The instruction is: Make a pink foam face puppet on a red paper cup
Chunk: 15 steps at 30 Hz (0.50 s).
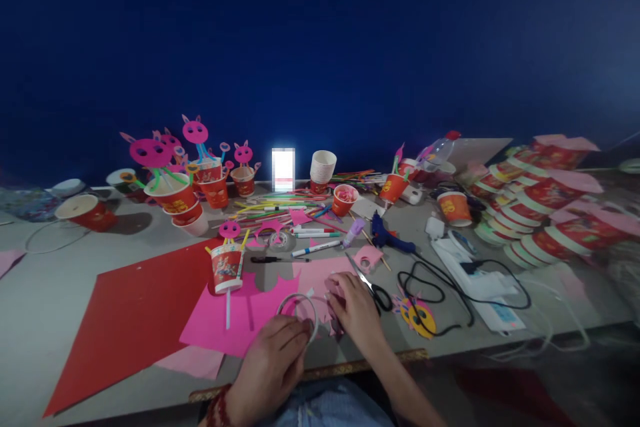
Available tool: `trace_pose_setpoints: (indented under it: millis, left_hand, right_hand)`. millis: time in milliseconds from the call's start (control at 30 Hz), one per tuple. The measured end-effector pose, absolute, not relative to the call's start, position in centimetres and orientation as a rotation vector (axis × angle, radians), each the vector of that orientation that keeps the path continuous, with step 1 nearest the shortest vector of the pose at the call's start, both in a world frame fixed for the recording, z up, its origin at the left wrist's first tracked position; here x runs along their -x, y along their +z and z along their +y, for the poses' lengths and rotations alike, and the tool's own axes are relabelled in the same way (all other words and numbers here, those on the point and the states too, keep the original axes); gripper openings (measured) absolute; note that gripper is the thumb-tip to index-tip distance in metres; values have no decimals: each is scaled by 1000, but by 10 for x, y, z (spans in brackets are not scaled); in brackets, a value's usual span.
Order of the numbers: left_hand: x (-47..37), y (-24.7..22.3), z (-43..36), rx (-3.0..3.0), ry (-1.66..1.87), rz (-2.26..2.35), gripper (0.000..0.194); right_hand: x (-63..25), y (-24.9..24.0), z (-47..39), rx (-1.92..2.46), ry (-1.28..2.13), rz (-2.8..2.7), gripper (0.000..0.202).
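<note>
My left hand is closed around the near side of a white ring that looks like a roll of tape. Pink shows through its middle. To the right, my right hand bends its fingers together over light pink paper; whatever they pinch is too small or hidden to name. Black-handled scissors lie beside that hand, blades pointing away. Bright pink paper with cut-out edges spreads left of the ring. On it stands an upside-down red paper cup with a pink face and straws.
A red sheet covers the left front. Decorated cups stand behind it; markers and straws fill the middle. A blue glue gun, its black cord, a power strip and stacked red cups occupy the right.
</note>
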State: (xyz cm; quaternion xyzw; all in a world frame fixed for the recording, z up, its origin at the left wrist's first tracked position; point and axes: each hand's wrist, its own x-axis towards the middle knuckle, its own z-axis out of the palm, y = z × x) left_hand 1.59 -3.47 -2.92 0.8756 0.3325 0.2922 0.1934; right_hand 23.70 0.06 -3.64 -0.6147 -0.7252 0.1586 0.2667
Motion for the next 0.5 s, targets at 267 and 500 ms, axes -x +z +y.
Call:
trace_pose_setpoints:
  millis: [267, 500]
  left_hand:
    - [19, -8, -34, -2499, 941, 1034, 31]
    - [112, -10, -2, -2524, 1145, 1872, 15]
  right_hand:
    - [-243, -31, -2, 1584, 457, -2084, 24]
    - [-241, -28, 2, 1605, 462, -2085, 17]
